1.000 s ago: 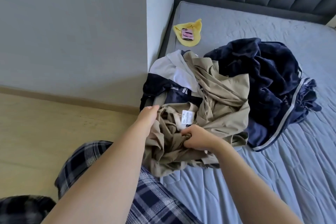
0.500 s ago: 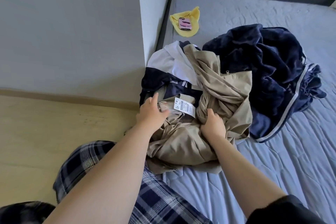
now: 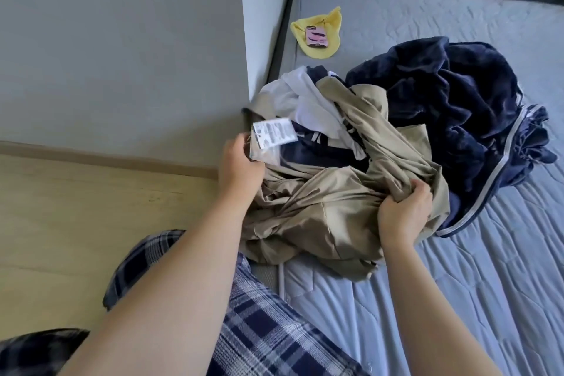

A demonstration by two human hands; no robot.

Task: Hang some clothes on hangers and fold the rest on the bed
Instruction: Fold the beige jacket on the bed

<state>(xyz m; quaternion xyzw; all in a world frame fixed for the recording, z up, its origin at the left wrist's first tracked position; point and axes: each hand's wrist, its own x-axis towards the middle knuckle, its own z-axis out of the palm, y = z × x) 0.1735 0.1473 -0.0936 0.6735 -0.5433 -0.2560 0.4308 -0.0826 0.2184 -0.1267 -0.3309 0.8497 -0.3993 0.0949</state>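
White tag (image 3: pixel 274 133) on khaki garment (image 3: pixel 320 207), print illegible, by left hand (image 3: pixel 239 163)

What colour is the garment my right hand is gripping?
Plain beige; the crumpled beige fabric garment shows best in the head view.

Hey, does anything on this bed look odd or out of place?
A pink phone lies on a yellow cloth near a corner of the bed, hardly something to fold. Also, the beige garment seems to carry a white printed tag, pinched by the left hand, as if unworn.
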